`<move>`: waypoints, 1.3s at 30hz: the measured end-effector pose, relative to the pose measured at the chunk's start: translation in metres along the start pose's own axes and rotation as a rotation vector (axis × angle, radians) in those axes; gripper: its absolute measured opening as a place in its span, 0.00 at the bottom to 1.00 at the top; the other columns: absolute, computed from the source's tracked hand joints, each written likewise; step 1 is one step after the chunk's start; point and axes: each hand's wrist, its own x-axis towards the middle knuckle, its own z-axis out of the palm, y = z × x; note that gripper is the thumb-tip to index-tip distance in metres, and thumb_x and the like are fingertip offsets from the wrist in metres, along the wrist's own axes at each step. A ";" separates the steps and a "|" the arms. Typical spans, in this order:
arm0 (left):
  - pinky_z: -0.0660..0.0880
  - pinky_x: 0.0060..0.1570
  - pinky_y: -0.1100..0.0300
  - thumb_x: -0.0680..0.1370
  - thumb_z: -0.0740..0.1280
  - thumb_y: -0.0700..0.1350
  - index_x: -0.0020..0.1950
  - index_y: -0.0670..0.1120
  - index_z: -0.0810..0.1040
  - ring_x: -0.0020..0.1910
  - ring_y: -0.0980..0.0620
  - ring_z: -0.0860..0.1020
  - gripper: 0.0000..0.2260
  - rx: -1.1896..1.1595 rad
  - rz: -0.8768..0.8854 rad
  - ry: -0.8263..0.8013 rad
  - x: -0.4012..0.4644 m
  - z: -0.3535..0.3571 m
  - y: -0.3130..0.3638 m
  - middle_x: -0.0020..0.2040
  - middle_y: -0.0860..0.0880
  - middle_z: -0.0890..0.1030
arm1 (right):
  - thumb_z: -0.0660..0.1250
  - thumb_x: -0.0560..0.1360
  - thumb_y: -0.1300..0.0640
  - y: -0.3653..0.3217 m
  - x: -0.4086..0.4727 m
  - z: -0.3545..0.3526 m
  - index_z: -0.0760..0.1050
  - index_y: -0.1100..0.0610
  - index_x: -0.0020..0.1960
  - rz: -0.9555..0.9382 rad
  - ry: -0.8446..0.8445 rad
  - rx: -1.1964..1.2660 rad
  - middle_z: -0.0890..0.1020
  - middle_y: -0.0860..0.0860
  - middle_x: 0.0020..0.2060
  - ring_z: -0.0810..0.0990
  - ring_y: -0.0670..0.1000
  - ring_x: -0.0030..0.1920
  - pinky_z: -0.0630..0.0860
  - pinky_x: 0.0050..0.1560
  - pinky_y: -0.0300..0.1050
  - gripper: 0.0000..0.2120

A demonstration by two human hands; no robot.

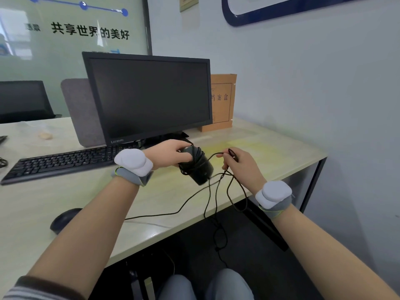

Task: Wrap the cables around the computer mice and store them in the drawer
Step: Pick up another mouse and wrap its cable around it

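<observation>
While we looked down at the desk [65,198], we noted the following

Left hand: our left hand [171,153] was closed around a black mouse [198,166], lifted off the desk, toward 12 o'clock from our lap

Right hand: our right hand [240,164] pinched the thin black cable [213,155] between fingertips, just at 3 o'clock of the mouse

Wraps: several turns of cable already lay round the mouse's body; the slack hung in loose loops toward 6 o'clock, off the desk edge and down toward the floor

Second mouse: another black mouse [65,218] sat on the desk at 9 o'clock of our forearms, its cable running under our left arm, not yet wrapped

Drawer: we could not see it

Handling, our judgement: the mouse looked light, hard and smooth-shelled, likely a bit slippery, so we thought gripping it across the sides best; the cable seemed soft, springy and prone to tangling, best held near the mouse and kept taut

Materials: the mouse was a rounded matte plastic dome; the cable was a fine round cord; the desk had a pale wood-grain laminate top

Nearby: a black keyboard [65,162] lay at 10 o'clock, a dark monitor [149,96] at 12 o'clock, and a brown card file box [223,100] at 1 o'clock

Wrists: grey bands with white padded lumps sat on both
</observation>
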 end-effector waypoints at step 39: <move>0.81 0.44 0.55 0.79 0.60 0.43 0.50 0.40 0.73 0.45 0.49 0.74 0.07 -1.734 0.212 0.326 0.006 0.007 0.033 0.48 0.42 0.74 | 0.59 0.79 0.54 0.076 -0.030 -0.025 0.78 0.58 0.48 0.367 -0.505 -0.615 0.78 0.50 0.32 0.76 0.49 0.35 0.72 0.41 0.42 0.11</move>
